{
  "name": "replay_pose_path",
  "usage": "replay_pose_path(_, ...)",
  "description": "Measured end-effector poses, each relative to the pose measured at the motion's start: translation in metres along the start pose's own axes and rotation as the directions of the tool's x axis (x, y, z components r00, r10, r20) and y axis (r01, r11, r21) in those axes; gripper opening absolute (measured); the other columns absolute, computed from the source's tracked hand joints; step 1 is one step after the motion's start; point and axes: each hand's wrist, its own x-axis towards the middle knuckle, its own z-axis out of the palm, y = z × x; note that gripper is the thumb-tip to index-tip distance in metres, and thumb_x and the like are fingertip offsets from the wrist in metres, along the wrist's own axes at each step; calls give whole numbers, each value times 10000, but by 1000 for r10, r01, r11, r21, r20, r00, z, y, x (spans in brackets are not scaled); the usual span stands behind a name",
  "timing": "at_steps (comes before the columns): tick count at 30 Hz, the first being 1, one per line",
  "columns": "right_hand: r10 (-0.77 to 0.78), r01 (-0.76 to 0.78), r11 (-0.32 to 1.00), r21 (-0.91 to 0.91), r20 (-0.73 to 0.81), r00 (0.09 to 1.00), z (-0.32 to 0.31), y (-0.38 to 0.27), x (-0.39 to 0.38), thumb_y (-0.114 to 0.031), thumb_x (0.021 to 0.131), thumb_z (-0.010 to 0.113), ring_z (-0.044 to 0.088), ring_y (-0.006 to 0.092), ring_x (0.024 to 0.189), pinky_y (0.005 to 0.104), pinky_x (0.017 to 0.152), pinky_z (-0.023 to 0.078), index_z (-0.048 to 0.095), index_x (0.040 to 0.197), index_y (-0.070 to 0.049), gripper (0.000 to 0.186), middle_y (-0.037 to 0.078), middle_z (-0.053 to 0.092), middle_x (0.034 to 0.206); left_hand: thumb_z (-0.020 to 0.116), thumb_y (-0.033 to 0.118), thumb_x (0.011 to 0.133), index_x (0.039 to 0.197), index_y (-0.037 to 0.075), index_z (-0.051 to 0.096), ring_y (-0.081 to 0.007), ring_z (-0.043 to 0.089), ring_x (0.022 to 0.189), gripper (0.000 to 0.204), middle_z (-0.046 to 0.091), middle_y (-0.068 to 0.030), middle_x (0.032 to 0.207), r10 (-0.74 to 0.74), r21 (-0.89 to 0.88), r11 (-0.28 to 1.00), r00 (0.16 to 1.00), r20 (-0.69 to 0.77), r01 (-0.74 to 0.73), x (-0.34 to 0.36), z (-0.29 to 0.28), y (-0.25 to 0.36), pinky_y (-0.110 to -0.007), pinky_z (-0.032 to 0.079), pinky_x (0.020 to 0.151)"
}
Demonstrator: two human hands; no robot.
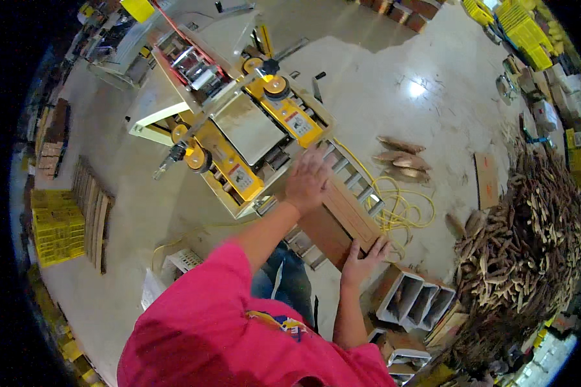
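Observation:
A long brown cardboard box [343, 217] lies slantwise on a short roller conveyor [343, 169], which leads into a yellow carton sealing machine [252, 132]. My left hand [308, 182] rests over the box's far end, beside the machine's mouth. Its fingers lie stretched forward; their tips are slightly blurred. With thumb and fingers apart around the corner, my right hand [363, 261] holds the box's near end. The flaps on top look folded down, with a dark gap along one side. The box's underside is hidden.
Open boxes with pale liners [414, 300] stand right of my right arm. A big heap of brown roots [523, 251] covers the floor at right, with a few loose roots [403, 158] nearer. A yellow cable [407, 209] coils beside the conveyor. Yellow crates [57, 226] stand left.

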Motion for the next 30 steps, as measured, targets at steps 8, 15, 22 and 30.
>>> replay_pose_path(8, -184, 184, 982, -38, 7, 983, 45, -40, 1, -219, 845, 710, 224, 410, 1432, 442, 1143, 252, 574, 1334, -101, 521, 259, 183, 1557, 603, 381, 863, 1402, -30, 389, -389, 293, 1398, 711, 321, -220, 1511, -433, 23, 900, 898, -84, 436, -1, -9, -69, -472, 224, 1164)
replay_pose_path(15, -194, 193, 981, -8, -54, 980, 130, -105, -3, -229, 908, 650, 243, 404, 1426, 422, 1134, 273, 612, 1299, -113, 410, 248, 168, 1561, 547, 400, 897, 1332, -98, 437, -462, 339, 1349, 670, 356, -300, 1456, -339, -100, 939, 935, -99, 330, -6, -27, -78, -488, 263, 1144)
replay_pose_path(22, -234, 139, 883, 448, 165, 958, 196, -133, 10, -329, 937, 551, 289, 389, 1378, 460, 1151, 214, 552, 1294, 3, 487, 258, 337, 1466, 534, 425, 893, 1344, -132, 403, -436, 388, 1327, 729, 365, -317, 1438, -258, -414, 825, 908, 329, 384, 4, -90, -87, -507, 299, 1113)
replay_pose_path(30, 167, -64, 943, 326, -299, 940, 156, -340, -47, -197, 930, 535, 514, 312, 1160, 426, 1049, 374, 532, 1248, 41, 397, 200, 519, 1290, 569, 207, 891, 1317, -21, 468, -358, 566, 1124, 493, 563, -202, 1257, 417, -845, 340, 871, -259, -414, -70, -333, -297, -449, 460, 901)
